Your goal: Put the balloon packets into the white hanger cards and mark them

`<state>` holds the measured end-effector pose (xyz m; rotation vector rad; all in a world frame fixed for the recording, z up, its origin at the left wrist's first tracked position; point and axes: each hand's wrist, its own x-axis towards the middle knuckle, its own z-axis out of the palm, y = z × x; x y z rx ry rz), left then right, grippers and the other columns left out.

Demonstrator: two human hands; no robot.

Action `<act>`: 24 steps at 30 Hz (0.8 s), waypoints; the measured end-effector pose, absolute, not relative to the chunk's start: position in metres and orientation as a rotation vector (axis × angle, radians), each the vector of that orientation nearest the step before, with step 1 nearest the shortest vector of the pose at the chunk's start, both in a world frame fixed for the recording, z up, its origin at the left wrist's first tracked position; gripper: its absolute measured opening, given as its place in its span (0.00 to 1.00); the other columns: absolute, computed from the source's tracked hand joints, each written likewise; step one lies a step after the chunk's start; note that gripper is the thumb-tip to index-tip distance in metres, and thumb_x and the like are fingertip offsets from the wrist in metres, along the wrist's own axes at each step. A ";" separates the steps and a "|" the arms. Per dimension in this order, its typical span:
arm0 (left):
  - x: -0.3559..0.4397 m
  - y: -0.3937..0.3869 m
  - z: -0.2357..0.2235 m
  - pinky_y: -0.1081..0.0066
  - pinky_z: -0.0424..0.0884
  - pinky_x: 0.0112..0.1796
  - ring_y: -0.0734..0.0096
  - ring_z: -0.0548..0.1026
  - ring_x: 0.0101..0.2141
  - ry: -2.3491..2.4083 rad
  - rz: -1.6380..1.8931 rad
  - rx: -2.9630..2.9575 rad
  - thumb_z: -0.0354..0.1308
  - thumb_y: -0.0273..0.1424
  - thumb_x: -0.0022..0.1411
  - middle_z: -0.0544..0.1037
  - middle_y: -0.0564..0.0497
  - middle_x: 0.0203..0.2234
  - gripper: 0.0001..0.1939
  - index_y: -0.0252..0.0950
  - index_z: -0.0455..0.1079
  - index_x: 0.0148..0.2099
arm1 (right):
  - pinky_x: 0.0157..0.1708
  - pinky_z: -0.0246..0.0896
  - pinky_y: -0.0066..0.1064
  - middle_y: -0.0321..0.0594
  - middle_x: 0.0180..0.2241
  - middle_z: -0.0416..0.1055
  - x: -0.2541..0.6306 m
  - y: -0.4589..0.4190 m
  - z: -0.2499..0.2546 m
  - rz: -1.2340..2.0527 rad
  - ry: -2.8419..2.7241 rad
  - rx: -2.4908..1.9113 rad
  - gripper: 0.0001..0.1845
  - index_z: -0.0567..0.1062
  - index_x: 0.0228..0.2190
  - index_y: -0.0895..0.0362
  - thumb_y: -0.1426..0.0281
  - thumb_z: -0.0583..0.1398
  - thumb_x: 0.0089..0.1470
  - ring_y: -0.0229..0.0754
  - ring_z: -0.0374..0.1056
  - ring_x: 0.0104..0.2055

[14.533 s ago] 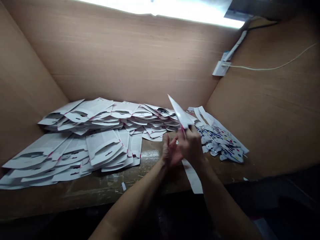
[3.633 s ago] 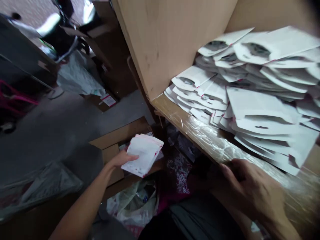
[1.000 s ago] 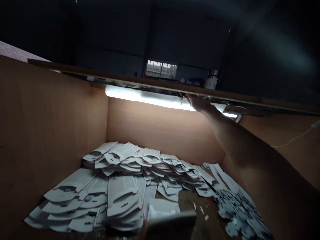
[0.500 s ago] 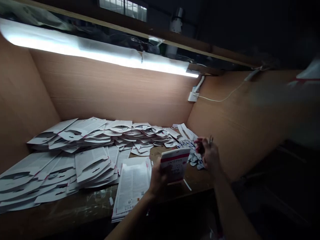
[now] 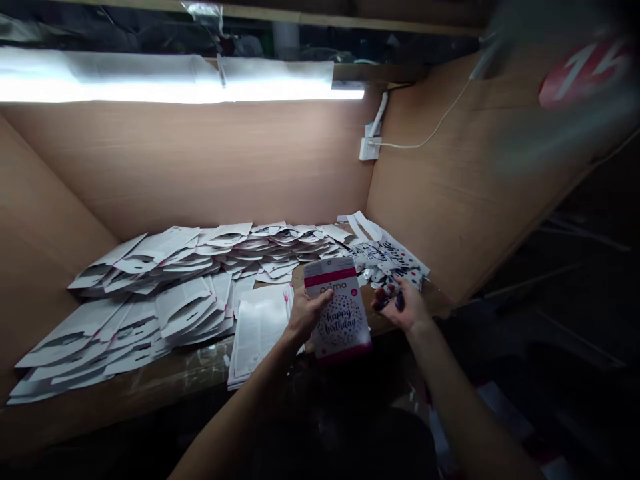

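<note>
My left hand grips a white and magenta cardboard packet printed "prima" and "happy birthday", with the thumb across its front. The packet is held nearly upright over the table's front edge. To its right, my right hand is closed around a small tool with dark blue handles, which looks like scissors; fingers hide much of it. Just beyond that hand lies a heap of folded white balloons with coloured dots and dark lettering. A stack of flat printed packets lies beside my left forearm.
Overlapping piles of white packets cover the left and back of the table. Wooden panels enclose the back and sides. A lit tube lamp hangs overhead, and a cable runs from a white socket.
My left hand has turned the packet so its printed front faces me and brought it lower in view. My right hand has moved down and left, closer to the packet. The head view has shifted.
</note>
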<state>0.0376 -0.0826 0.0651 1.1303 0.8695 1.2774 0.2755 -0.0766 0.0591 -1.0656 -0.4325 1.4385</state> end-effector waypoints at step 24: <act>0.063 -0.199 -0.020 0.67 0.76 0.38 0.64 0.78 0.34 0.917 0.800 1.158 0.73 0.40 0.57 0.82 0.47 0.34 0.18 0.32 0.77 0.43 | 0.37 0.69 0.34 0.42 0.40 0.84 0.247 -0.251 0.048 0.422 -2.317 -2.189 0.19 0.76 0.55 0.47 0.59 0.49 0.75 0.52 0.82 0.41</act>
